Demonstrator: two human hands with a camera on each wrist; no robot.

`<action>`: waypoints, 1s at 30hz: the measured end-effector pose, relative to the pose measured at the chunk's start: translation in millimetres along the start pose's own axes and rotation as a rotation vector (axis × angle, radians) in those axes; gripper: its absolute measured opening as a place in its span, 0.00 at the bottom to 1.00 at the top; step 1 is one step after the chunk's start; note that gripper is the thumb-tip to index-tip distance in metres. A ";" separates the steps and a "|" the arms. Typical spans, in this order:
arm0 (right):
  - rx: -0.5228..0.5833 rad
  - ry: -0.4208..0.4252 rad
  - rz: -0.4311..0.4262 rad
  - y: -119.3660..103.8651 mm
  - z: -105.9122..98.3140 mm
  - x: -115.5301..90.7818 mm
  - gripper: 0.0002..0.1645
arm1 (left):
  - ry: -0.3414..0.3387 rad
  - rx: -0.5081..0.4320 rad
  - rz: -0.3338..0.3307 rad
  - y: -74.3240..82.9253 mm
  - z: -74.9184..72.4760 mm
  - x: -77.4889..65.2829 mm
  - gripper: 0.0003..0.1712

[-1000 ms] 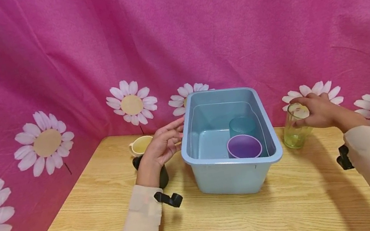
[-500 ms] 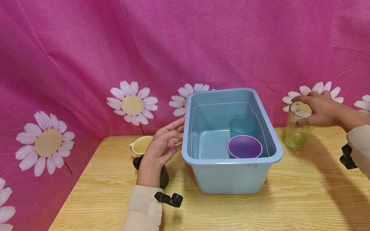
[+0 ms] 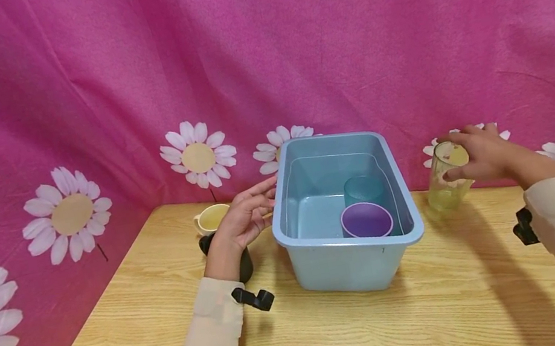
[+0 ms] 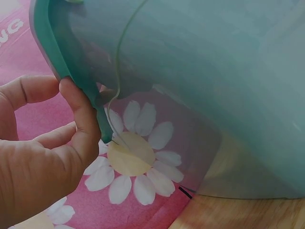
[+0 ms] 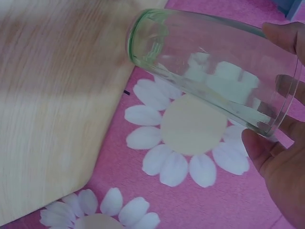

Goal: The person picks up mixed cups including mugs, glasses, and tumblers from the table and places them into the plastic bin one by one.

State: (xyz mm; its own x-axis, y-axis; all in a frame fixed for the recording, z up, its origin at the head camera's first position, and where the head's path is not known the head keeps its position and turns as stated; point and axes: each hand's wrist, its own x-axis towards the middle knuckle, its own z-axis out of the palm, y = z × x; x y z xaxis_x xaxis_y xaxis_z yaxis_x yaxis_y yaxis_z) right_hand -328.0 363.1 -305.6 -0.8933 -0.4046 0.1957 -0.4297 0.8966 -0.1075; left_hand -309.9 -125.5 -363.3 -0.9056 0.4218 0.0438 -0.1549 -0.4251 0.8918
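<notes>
With the light-blue plastic tub [image 3: 345, 266] as the centre of the dial in the head view, the green-tinted drinking glass [image 5: 190, 71] is at 3 o'clock, just beside the tub and outside it. The right hand [image 3: 481, 157] grips it near the mouth, thumb and fingers curled round the sides; the mouth points toward 1 o'clock. Whether its base touches the bench [image 3: 312, 345] cannot be told.

At 9 o'clock the left hand [image 3: 243, 218] is against the tub, its fingers loosely spread and the tips touching the outer edge of the rim, not wrapped over it. Beyond that hand, also at 9 o'clock, is a yellow mug [image 3: 214, 215] with its handle toward 9; a dark object [image 3: 247, 267] at 8 o'clock is mostly hidden behind the wrist.

Inside the tub, a purple cup [image 3: 367, 219] stands mouth up at 5 o'clock, with a teal cup [image 3: 362, 186] behind it toward 12. Pink cloth [image 3: 321, 37] printed with white daisies hangs at 12 o'clock.
</notes>
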 end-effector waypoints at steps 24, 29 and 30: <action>-0.031 0.006 -0.011 -21.7 -47.3 11.7 0.37 | 0.007 -0.008 -0.001 -1.5 0.5 -0.1 0.36; -0.056 0.004 -0.019 -25.4 -59.4 15.4 0.39 | 0.003 -0.008 0.002 -0.9 0.6 -0.1 0.36; -0.057 -0.001 -0.015 -26.5 -62.0 15.9 0.39 | 0.001 -0.006 0.003 -0.8 0.5 -0.2 0.36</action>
State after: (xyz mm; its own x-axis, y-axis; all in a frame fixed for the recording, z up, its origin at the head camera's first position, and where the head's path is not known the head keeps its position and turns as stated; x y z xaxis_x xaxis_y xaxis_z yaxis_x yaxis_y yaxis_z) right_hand -322.7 344.0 -239.2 -0.8867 -0.4186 0.1963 -0.4352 0.8990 -0.0490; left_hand -309.4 -124.8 -363.7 -0.9064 0.4199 0.0462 -0.1544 -0.4312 0.8889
